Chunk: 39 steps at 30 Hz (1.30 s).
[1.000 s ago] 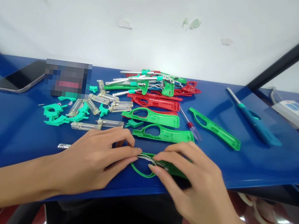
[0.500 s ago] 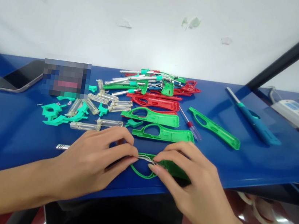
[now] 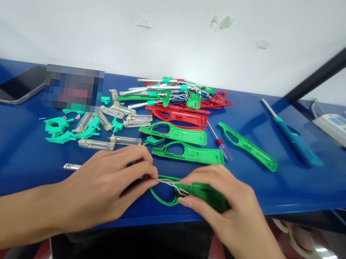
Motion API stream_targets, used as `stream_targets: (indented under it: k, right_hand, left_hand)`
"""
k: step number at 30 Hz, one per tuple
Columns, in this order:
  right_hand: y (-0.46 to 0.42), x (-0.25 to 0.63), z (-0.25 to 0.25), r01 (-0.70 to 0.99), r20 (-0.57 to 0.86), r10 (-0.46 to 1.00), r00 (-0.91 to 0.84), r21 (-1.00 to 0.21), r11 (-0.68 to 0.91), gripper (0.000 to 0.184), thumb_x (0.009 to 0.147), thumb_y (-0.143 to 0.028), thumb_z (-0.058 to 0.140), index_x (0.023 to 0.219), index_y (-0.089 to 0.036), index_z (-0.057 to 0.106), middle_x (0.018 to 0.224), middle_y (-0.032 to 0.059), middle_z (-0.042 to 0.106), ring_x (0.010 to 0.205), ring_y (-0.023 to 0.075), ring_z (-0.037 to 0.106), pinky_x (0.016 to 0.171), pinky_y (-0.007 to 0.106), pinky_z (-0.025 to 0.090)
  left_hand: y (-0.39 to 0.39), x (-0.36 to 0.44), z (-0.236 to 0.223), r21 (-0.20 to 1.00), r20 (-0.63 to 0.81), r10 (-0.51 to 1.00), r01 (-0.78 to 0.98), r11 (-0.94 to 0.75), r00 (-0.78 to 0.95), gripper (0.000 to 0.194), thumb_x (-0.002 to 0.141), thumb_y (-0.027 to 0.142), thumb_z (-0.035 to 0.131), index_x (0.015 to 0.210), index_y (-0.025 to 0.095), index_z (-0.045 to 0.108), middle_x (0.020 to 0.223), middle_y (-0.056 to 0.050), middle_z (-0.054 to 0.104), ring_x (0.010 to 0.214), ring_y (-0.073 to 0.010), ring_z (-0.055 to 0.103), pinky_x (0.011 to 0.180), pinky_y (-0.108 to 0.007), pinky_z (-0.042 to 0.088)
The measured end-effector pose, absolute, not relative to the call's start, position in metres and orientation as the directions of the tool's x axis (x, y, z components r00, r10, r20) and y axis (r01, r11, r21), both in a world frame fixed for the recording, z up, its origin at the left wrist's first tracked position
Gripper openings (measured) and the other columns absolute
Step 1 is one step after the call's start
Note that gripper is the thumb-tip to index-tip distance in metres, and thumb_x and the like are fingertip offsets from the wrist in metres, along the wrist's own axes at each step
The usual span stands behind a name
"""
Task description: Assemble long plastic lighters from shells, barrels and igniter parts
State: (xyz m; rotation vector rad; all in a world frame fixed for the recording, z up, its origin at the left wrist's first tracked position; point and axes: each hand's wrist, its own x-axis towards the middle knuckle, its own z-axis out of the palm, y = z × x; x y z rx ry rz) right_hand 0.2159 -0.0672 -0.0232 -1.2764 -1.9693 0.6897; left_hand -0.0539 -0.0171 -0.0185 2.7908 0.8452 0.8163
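Note:
Between my hands lies a green lighter shell half [image 3: 204,192], its trigger loop [image 3: 161,199] toward the left. Thin white wires [image 3: 169,182] run over it, and a small dark part [image 3: 180,192] sits near the loop. My left hand [image 3: 111,181] is closed, thumb and index finger pinching the wires at the shell's left end. A silver lighter tube [image 3: 71,167] sticks out beyond this hand; its middle is hidden. My right hand [image 3: 230,200] grips the shell by its edges, thumb on the near side and fingers on the far side.
Behind my hands lie more green shell halves [image 3: 197,154], a red shell half [image 3: 181,117], a screwdriver [image 3: 223,149] and a pile of lighter parts. Clear fuel tanks [image 3: 96,145] and teal pieces [image 3: 57,127] lie left. A blue lighter [image 3: 300,142] and a phone [image 3: 16,85] flank them.
My right hand's fingers have spread apart from a pinch on the wires and small dark part to the shell's edges, uncovering more of both. The left hand keeps its pinch.

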Motion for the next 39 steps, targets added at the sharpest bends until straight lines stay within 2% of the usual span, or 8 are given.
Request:
stream_targets:
  k: [8, 13, 18, 23, 30, 35, 39]
  right_hand:
    - [-0.0666, 0.2151, -0.0239, 0.562, 0.268, 0.926, -0.265, -0.738, 0.374, 0.017, 0.096, -0.029, 0.082, 0.110, -0.036, 0.077, 0.108, -0.0042, 0.079, 0.102, 0.0169, 0.074, 0.091, 0.028, 0.058]
    - [-0.0662, 0.2186, -0.0222, 0.544, 0.233, 0.930, -0.284, -0.760, 0.357, 0.015, 0.097, -0.028, 0.080, 0.110, -0.036, 0.077, 0.108, -0.0055, 0.081, 0.103, 0.0156, 0.074, 0.091, 0.027, 0.058]
    - [-0.0657, 0.2214, -0.0201, 0.529, 0.227, 0.925, -0.305, -0.767, 0.363, 0.012, 0.103, -0.027, 0.071, 0.111, -0.035, 0.077, 0.110, -0.0053, 0.081, 0.105, 0.0147, 0.074, 0.092, 0.027, 0.058]
    - [-0.0662, 0.2212, -0.0187, 0.532, 0.227, 0.930, -0.289, -0.770, 0.353, 0.018, 0.108, -0.025, 0.063, 0.114, -0.034, 0.078, 0.109, -0.0043, 0.082, 0.102, 0.0144, 0.074, 0.088, 0.027, 0.058]
    - [-0.0659, 0.2197, -0.0219, 0.564, 0.244, 0.929, -0.278, -0.742, 0.363, 0.018, 0.106, -0.029, 0.066, 0.119, -0.034, 0.077, 0.114, -0.0012, 0.081, 0.106, 0.0178, 0.075, 0.091, 0.030, 0.059]
    - [-0.0672, 0.2181, -0.0212, 0.564, 0.245, 0.921, -0.302, -0.733, 0.380, 0.018, 0.103, -0.030, 0.072, 0.120, -0.035, 0.076, 0.118, -0.0021, 0.080, 0.112, 0.0177, 0.073, 0.097, 0.031, 0.059]
    - [-0.0677, 0.2175, -0.0224, 0.580, 0.245, 0.915, -0.321, -0.713, 0.394, 0.023, 0.100, -0.031, 0.077, 0.122, -0.037, 0.075, 0.123, -0.0030, 0.078, 0.117, 0.0169, 0.071, 0.101, 0.031, 0.058]
  left_hand:
    - [-0.0168, -0.0541, -0.0217, 0.235, 0.471, 0.544, 0.495, -0.836, 0.694, 0.013, 0.111, 0.020, 0.052, 0.109, 0.020, 0.065, 0.105, -0.006, 0.068, 0.089, -0.0193, 0.070, 0.068, -0.030, 0.054]
    - [-0.0162, -0.0547, -0.0227, 0.266, 0.454, 0.544, 0.476, -0.838, 0.705, 0.012, 0.110, 0.017, 0.053, 0.112, 0.021, 0.064, 0.107, -0.005, 0.066, 0.092, -0.0187, 0.068, 0.070, -0.030, 0.053]
    - [-0.0163, -0.0543, -0.0226, 0.280, 0.450, 0.542, 0.465, -0.840, 0.710, 0.012, 0.110, 0.016, 0.054, 0.113, 0.021, 0.065, 0.107, -0.005, 0.065, 0.090, -0.0174, 0.065, 0.071, -0.029, 0.052]
    - [-0.0167, -0.0554, -0.0214, 0.283, 0.451, 0.542, 0.462, -0.841, 0.710, 0.012, 0.110, 0.016, 0.055, 0.112, 0.020, 0.066, 0.107, -0.005, 0.065, 0.088, -0.0168, 0.064, 0.070, -0.029, 0.052]
    - [-0.0154, -0.0556, -0.0233, 0.279, 0.454, 0.536, 0.458, -0.844, 0.711, 0.013, 0.110, 0.016, 0.054, 0.111, 0.020, 0.067, 0.107, -0.005, 0.066, 0.088, -0.0169, 0.065, 0.070, -0.029, 0.052]
    - [-0.0136, -0.0570, -0.0222, 0.240, 0.463, 0.525, 0.469, -0.850, 0.714, 0.015, 0.112, 0.019, 0.054, 0.113, 0.023, 0.068, 0.109, -0.004, 0.068, 0.090, -0.0168, 0.069, 0.071, -0.029, 0.053]
    - [-0.0157, -0.0583, -0.0149, 0.218, 0.497, 0.521, 0.481, -0.849, 0.694, 0.017, 0.111, 0.022, 0.054, 0.123, 0.020, 0.066, 0.112, -0.005, 0.073, 0.093, -0.0173, 0.073, 0.076, -0.029, 0.057]
